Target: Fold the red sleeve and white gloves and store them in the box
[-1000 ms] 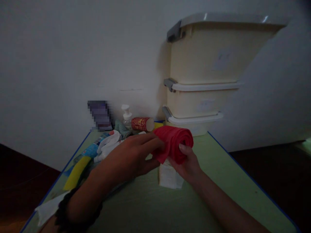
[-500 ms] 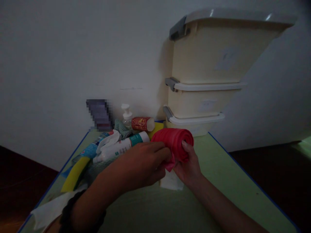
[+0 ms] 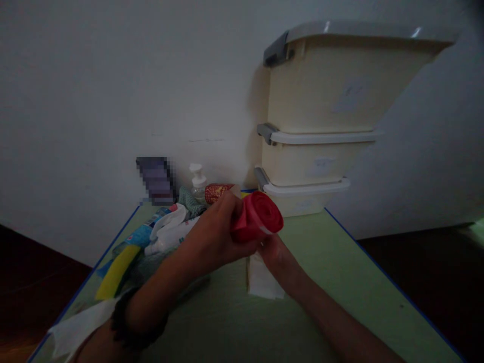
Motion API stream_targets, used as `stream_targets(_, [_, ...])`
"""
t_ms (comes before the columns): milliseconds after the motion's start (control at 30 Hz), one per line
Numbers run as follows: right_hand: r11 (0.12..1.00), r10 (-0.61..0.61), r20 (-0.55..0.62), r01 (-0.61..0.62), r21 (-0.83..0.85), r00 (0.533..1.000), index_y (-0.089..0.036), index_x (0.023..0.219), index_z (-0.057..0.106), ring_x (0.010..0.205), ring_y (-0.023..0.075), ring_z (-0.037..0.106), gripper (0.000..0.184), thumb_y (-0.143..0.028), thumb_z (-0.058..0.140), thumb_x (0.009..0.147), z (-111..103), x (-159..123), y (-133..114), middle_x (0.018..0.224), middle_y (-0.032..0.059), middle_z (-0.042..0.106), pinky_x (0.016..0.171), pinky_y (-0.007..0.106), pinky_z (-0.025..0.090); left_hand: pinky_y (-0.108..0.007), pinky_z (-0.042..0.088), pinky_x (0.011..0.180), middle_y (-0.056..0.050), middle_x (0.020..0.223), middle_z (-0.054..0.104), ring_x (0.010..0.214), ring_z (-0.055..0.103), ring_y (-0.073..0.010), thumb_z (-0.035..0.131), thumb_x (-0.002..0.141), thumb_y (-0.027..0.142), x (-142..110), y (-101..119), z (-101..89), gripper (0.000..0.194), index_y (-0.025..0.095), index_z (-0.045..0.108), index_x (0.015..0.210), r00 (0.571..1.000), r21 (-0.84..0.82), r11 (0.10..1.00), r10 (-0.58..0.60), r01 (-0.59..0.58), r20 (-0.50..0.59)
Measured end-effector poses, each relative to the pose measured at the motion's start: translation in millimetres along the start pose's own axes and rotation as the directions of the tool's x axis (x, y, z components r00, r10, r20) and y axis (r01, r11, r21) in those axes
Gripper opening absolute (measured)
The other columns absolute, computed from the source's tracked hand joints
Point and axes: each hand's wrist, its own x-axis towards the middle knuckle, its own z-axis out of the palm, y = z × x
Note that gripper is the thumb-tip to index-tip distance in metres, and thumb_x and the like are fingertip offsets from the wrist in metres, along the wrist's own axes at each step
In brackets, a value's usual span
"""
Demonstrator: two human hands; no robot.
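Above the table I hold a roll of red plastic bags (image 3: 254,222), its spiral end turned to the right. My left hand (image 3: 217,227) is wrapped round the left part of the roll, thumb on the near side. At the lower right edge of the roll, my right hand (image 3: 278,259) is closed in a pinch on its outer layer; some of its fingertips are hidden beneath the roll. A white paper stack (image 3: 264,280) lies on the table under my hands.
Left on the green table (image 3: 359,307) lie a white bottle (image 3: 170,239), a yellow sponge-like strip (image 3: 119,272), a blue packet (image 3: 138,237) and white cloth (image 3: 81,322). Behind stand a pump bottle (image 3: 197,182), a red tube (image 3: 219,192), a blurred-out dark device (image 3: 156,179) and stacked bins (image 3: 313,161).
The roll has moved left and turned, its end facing me more. My left hand has gone from pulling at the loose flap to gripping the roll; my right hand has shifted to its lower edge.
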Motion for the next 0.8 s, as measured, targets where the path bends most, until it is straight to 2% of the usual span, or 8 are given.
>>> stream_targets(133, [0.996,0.006,-0.081,0.002,0.094,0.997,-0.030,0.123,0.041,0.112,0.0219,0.055,0.074,-0.039,0.080,0.060,-1.7,-3.1,-0.8,0.125,0.0054,0.056,0.095,0.039,0.045,-0.033,0.048,0.082,-0.006,0.109,0.055,0.097,0.057,-0.0204,0.068,0.073,0.039,0.3,-6.1,-16.0,0.049,0.021,0.041,0.110,0.987,-0.307,0.946,-0.059,0.102,0.146])
stream_targets(233, [0.992,0.097,-0.178,-0.081,0.093,0.979,-0.030,0.120,0.042,0.104,0.0227,0.060,0.079,-0.020,0.084,0.054,3.3,-4.1,-2.4,0.119,0.0033,0.061,0.090,0.040,0.049,-0.030,0.050,0.070,-0.005,0.098,0.061,0.084,0.060,-0.0191,0.067,0.073,0.044,0.8,-4.5,-12.8,0.048,0.019,0.043,0.105,0.937,-0.344,0.910,-0.114,0.233,0.331])
stream_targets(300, [0.990,0.125,-0.176,-0.113,0.080,0.976,-0.026,0.115,0.048,0.105,0.0251,0.060,0.072,-0.019,0.084,0.052,4.4,-3.6,-2.7,0.117,0.0047,0.063,0.091,0.041,0.048,-0.029,0.049,0.063,-0.004,0.091,0.062,0.076,0.059,-0.0187,0.066,0.071,0.049,1.2,-3.3,-8.7,0.049,0.018,0.045,0.102,0.904,-0.258,0.924,-0.167,0.283,0.394])
stream_targets(433, [0.985,0.149,-0.062,-0.143,0.095,0.987,-0.024,0.113,0.051,0.098,0.0223,0.062,0.065,-0.018,0.081,0.056,-4.8,-2.5,-2.7,0.108,0.0030,0.066,0.087,0.040,0.049,-0.028,0.046,0.060,-0.003,0.088,0.064,0.072,0.059,-0.0183,0.064,0.071,0.053,0.5,-7.5,-11.7,0.050,0.018,0.049,0.103,0.869,-0.137,0.944,-0.212,0.300,0.446])
stream_targets(533, [0.975,0.180,0.055,-0.185,0.124,0.982,-0.025,0.116,0.049,0.098,0.0176,0.061,0.069,-0.014,0.081,0.056,-16.3,-1.9,-3.1,0.114,0.0022,0.063,0.087,0.036,0.048,-0.028,0.046,0.064,-0.003,0.093,0.064,0.077,0.060,-0.0191,0.068,0.069,0.050,-0.8,-11.2,-20.7,0.052,0.018,0.050,0.106,0.852,-0.160,0.938,-0.197,0.308,0.485])
stream_targets(633, [0.952,0.216,0.180,-0.248,0.181,0.960,-0.024,0.116,0.052,0.093,0.0167,0.064,0.064,-0.017,0.080,0.058,-22.6,-0.5,-3.2,0.114,0.0042,0.064,0.085,0.035,0.049,-0.026,0.044,0.056,-0.002,0.084,0.064,0.070,0.059,-0.0180,0.068,0.069,0.050,-0.9,-10.8,-25.2,0.048,0.017,0.052,0.099,0.815,-0.141,0.923,-0.236,0.358,0.529])
stream_targets(700, [0.935,0.218,0.247,-0.275,0.225,0.944,-0.022,0.114,0.055,0.091,0.0189,0.065,0.059,-0.020,0.079,0.060,-22.2,0.7,-2.6,0.108,0.0059,0.067,0.083,0.037,0.049,-0.025,0.043,0.054,-0.001,0.080,0.063,0.067,0.059,-0.0171,0.067,0.071,0.047,-0.7,-10.3,-23.0,0.043,0.016,0.052,0.097,0.811,-0.162,0.908,-0.251,0.386,0.529])
stream_targets(800, [0.930,0.215,0.224,-0.269,0.250,0.951,-0.021,0.112,0.057,0.091,0.0214,0.066,0.057,-0.021,0.079,0.060,-18.4,2.1,-0.5,0.104,0.0070,0.069,0.082,0.038,0.050,-0.025,0.045,0.055,-0.001,0.079,0.063,0.068,0.060,-0.0172,0.067,0.074,0.039,-1.2,-12.4,-12.6,0.038,0.017,0.048,0.098,0.808,-0.282,0.854,-0.235,0.437,0.540])
